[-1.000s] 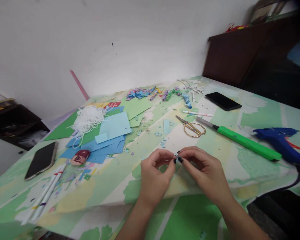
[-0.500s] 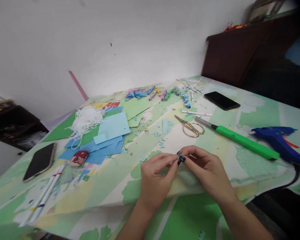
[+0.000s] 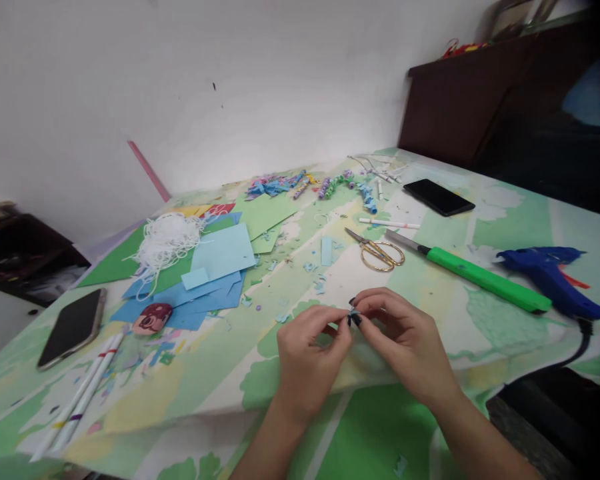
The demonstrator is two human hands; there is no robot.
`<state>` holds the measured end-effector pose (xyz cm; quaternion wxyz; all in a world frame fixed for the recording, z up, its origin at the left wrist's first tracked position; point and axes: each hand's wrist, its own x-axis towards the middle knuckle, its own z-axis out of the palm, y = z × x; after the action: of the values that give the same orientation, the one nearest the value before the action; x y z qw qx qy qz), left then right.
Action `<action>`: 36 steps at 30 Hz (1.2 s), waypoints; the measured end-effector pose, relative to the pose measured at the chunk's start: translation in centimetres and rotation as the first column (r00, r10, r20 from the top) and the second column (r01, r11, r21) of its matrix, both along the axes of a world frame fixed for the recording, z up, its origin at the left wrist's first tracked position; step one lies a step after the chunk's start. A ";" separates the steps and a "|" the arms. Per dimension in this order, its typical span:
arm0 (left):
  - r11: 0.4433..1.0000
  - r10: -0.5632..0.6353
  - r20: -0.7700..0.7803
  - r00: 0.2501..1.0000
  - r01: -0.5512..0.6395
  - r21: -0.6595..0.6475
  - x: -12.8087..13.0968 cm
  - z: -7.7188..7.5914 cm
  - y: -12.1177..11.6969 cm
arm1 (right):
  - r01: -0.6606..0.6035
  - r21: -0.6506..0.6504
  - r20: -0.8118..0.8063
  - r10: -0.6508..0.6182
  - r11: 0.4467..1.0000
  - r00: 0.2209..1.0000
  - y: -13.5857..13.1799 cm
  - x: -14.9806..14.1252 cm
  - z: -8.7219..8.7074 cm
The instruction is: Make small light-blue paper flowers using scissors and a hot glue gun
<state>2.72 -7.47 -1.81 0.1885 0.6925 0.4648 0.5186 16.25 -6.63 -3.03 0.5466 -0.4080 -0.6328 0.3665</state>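
Near the front edge of the table, my left hand (image 3: 313, 353) and my right hand (image 3: 407, 340) meet fingertip to fingertip. Between them they pinch a small light-blue paper piece (image 3: 353, 311), mostly covered by fingers with dark nails. Its exact shape is too small to make out. Beyond the hands lie gold-handled scissors (image 3: 377, 252) and a light-blue paper strip (image 3: 327, 251). To the right of the scissors rests a utility knife (image 3: 485, 279) with a bright green handle, its blade pointing toward the back left.
A blue glue gun (image 3: 550, 277) with a cord lies at right, near a black phone (image 3: 439, 197). At left are white string (image 3: 167, 240), coloured paper sheets (image 3: 223, 253), another phone (image 3: 74, 327) and white markers (image 3: 83, 393). Curled paper pieces (image 3: 337, 185) lie at the back.
The whole view has shifted slightly, so things appear a little further left. Both hands keep their pinch on the paper piece, with the fingers moving only slightly.
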 end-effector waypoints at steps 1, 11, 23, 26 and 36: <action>1.000 0.002 -0.004 1.000 -0.002 0.003 0.0 0.0 0.0 | 0.010 0.010 0.016 -0.010 1.000 1.000 0.0 0.0 0.0; 0.999 0.013 -0.053 0.998 -0.012 0.030 0.1 0.0 0.1 | 0.061 0.107 0.148 -0.076 0.992 0.986 -0.1 0.0 0.0; 1.000 0.011 -0.029 1.000 -0.011 0.001 0.2 -0.2 0.1 | 0.063 0.105 0.142 -0.077 0.992 0.987 -0.2 -0.1 -0.1; 1.000 0.017 -0.022 1.000 -0.018 -0.018 0.2 -0.1 0.0 | 0.068 0.097 0.136 -0.081 0.993 0.987 -0.2 -0.2 -0.1; 0.999 0.011 -0.065 0.998 -0.008 0.037 0.1 -0.1 0.0 | 0.068 0.117 0.178 -0.089 0.991 0.980 -0.3 -0.2 0.1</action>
<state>2.87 -7.46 -1.90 0.1579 0.7102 0.4642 0.5052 16.04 -6.95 -2.94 0.5219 -0.4338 -0.6831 0.2699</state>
